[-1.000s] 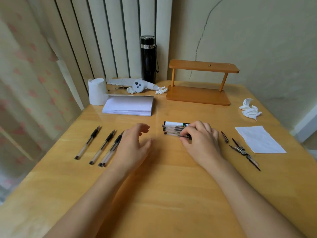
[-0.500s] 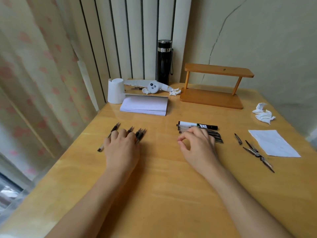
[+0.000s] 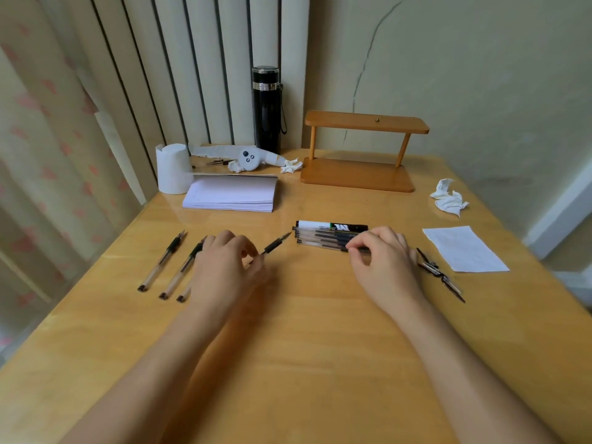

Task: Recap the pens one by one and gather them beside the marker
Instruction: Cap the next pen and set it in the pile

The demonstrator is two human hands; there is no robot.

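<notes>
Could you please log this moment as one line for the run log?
left hand: holds uncapped pen | right hand: at capped pens beside marker | loose caps: right

We count four uncapped pens (image 3: 166, 259) left of the marker (image 3: 331, 225), three capped pens (image 3: 323, 239) just beside it, and several loose caps (image 3: 440, 274) right of it.

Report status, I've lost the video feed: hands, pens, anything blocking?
Left hand pinching one uncapped pen. Right hand empty over capped bundle beside marker. Loose caps right. Path clear.
</notes>
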